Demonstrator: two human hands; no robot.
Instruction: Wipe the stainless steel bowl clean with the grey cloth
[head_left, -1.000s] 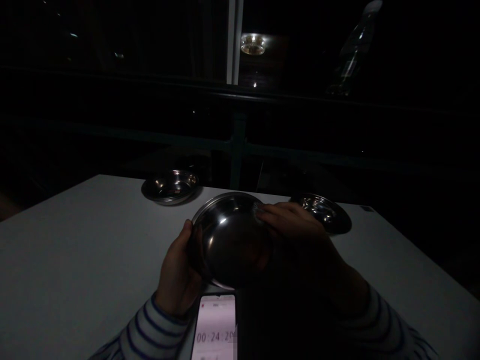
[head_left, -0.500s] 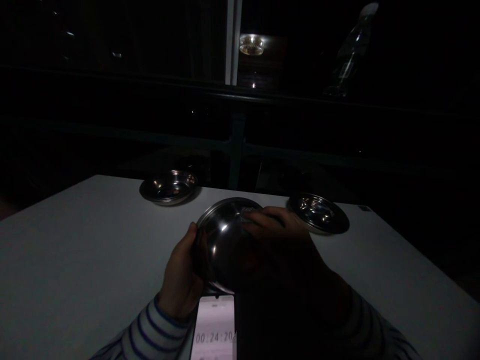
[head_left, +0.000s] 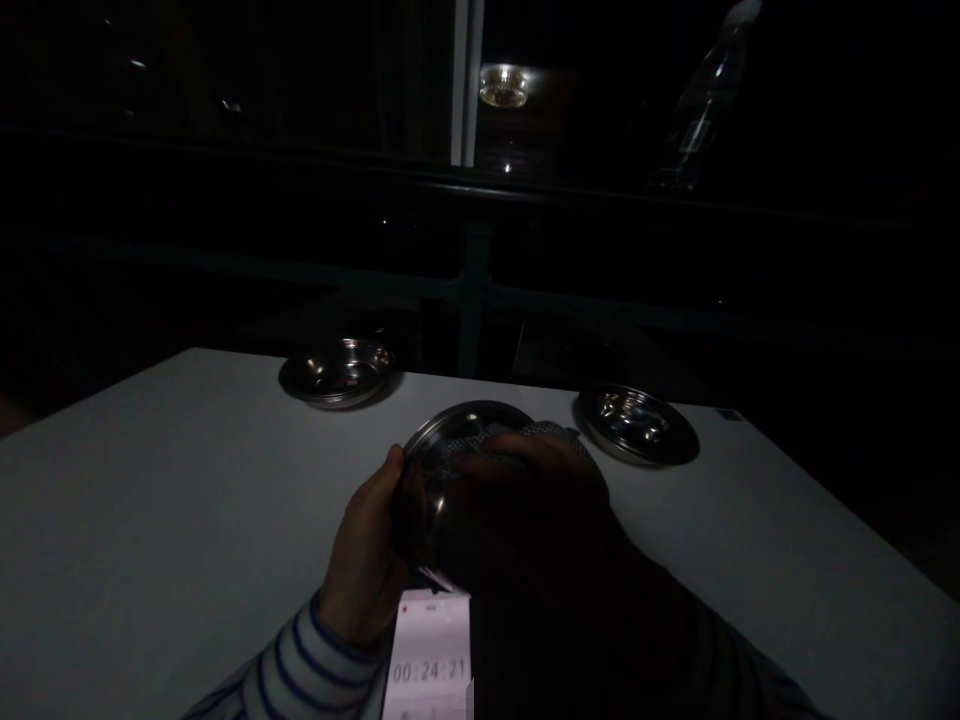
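In my left hand is a shiny stainless steel bowl, gripped by its left side with the thumb near the rim. The bowl is tipped so its rounded outside faces me. My right hand lies over the bowl's right side, fingers bent and pressing a grey patterned cloth against the metal. Part of the cloth shows above and ahead of the fingers; the rest is hidden under the hand. Deep shadow covers much of my right hand and the bowl's lower right.
Two more steel bowls rest on the white table: one bowl at the back left, another bowl at the back right. A lit phone with a running timer lies below my hands. Beyond the table stands a clear bottle.
My right hand has slid left across the bowl with the cloth, and more cloth now shows. The bowl has shifted slightly. The other bowls have stayed put.
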